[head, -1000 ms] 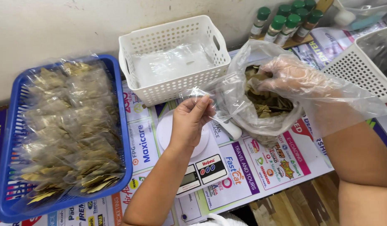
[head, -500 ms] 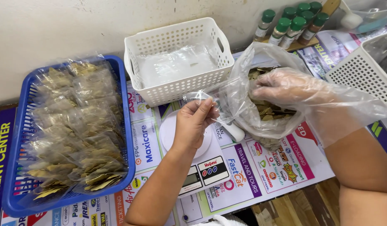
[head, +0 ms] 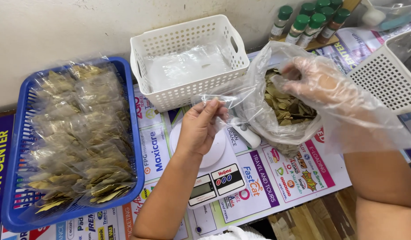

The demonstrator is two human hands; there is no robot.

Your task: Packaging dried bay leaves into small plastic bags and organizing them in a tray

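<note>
My left hand (head: 201, 126) pinches a small empty clear plastic pouch (head: 216, 98) above a white digital kitchen scale (head: 210, 171). My right hand (head: 323, 86), covered by a loose clear plastic glove, hovers over the mouth of a big clear bag of dried bay leaves (head: 287, 109) to the right of the scale. The gloved fingers are curled; whether they hold leaves is unclear.
A blue tray (head: 14, 142) at the left is piled with several sealed packets of leaves. A white perforated basket (head: 187, 53) with empty pouches stands behind the scale. Green-capped spice bottles (head: 309, 22) line the back right. Another white basket (head: 387, 75) sits at the right edge.
My right hand has lifted a little from inside the leaf bag toward its opening. My left hand keeps the pouch in nearly the same place.
</note>
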